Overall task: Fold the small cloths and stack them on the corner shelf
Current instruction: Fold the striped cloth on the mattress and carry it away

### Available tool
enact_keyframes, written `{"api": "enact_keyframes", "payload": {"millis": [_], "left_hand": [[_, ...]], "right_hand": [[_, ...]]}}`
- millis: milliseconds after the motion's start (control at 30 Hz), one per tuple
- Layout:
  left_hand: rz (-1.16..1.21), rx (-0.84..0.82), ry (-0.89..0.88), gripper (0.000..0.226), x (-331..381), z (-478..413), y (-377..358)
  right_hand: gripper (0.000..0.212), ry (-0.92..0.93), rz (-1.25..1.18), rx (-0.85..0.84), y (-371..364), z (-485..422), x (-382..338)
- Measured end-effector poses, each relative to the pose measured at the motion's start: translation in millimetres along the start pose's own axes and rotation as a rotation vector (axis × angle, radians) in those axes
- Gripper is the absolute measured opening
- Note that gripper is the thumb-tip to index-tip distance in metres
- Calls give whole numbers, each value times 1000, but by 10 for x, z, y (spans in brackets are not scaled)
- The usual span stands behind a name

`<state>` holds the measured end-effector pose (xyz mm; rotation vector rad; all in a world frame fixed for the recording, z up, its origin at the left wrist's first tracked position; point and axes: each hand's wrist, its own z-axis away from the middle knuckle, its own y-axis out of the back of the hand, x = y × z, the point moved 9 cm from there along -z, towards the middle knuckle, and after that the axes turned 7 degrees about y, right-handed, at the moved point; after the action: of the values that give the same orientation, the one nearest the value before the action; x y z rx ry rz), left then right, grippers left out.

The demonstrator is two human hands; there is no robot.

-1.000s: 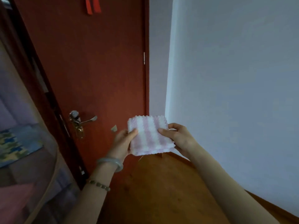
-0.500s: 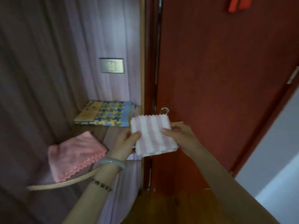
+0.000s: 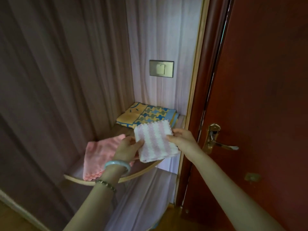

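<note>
Striped cloth [image 3: 155, 141], pink and white, folded into a small square, sits at frame centre, held in the air over the front right part of the corner shelf [image 3: 141, 172]. Left hand [image 3: 126, 150] pinches its left edge, thumb on top, other fingers underneath (hidden by the cloth). Right hand [image 3: 182, 139] pinches the right edge the same way, thumb on top, fingers curled behind. Both grips closed on the cloth, none of it hanging loose. Pink cloth [image 3: 100, 154] lies folded on the shelf's left half, scalloped edge at the front rim, partly behind the left wrist. Yellow-and-blue patterned cloth [image 3: 146, 114] lies folded at the shelf's back corner, just above the striped one in frame. Light switch [image 3: 161, 68] on the wall above. Red door [image 3: 266, 97] fills the right side, brass handle [image 3: 215, 139] just right of the right hand. Pale bangle [image 3: 117, 165] and bead bracelet [image 3: 105, 185] on the left wrist.
</note>
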<state>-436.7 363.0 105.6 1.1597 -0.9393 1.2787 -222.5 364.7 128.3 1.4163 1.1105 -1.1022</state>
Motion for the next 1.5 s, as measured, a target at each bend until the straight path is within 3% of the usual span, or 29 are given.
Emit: {"api": "enact_keyframes", "payload": {"millis": [200, 400, 533, 633, 700, 833, 933, 1033, 1133, 1267, 1367, 1500], "left_hand": [[-100, 94, 40, 30, -157, -445, -17], [-444, 301, -63, 45, -115, -452, 34], [-670, 419, -214, 42, 26, -325, -60], [-843, 441, -415, 46, 142, -258, -204], [-979, 401, -452, 52, 187, -235, -331], [-1296, 378, -367, 51, -36, -256, -507], [-1378, 375, -263, 53, -153, -275, -512], [-1391, 388, -145, 56, -137, -240, -484], [-1239, 446, -114, 72, 17, -67, -418], [-1091, 738, -208, 64, 280, 502, -224], [-962, 965, -262, 70, 418, 1124, -53], [-777, 1141, -204, 77, 449, 1959, 188]], "right_hand": [[15, 7, 152, -27, -72, -565, 214], [38, 41, 397, -171, -258, -822, 342], [43, 331, 875, -172, -313, -951, 134], [41, 718, 942, -197, -543, -839, -206], [46, 918, 994, -272, -736, -718, -242], [59, 935, 1174, -491, -843, -591, 206], [61, 881, 1211, -567, -798, -620, 447], [70, 825, 1180, -631, -801, -642, 408], [91, 837, 1008, -654, -756, -614, 139], [78, 950, 712, -537, -652, -486, -380], [76, 1030, 521, -636, -834, -144, -680], [74, 1024, 255, -841, -1129, 608, -1020]]}}
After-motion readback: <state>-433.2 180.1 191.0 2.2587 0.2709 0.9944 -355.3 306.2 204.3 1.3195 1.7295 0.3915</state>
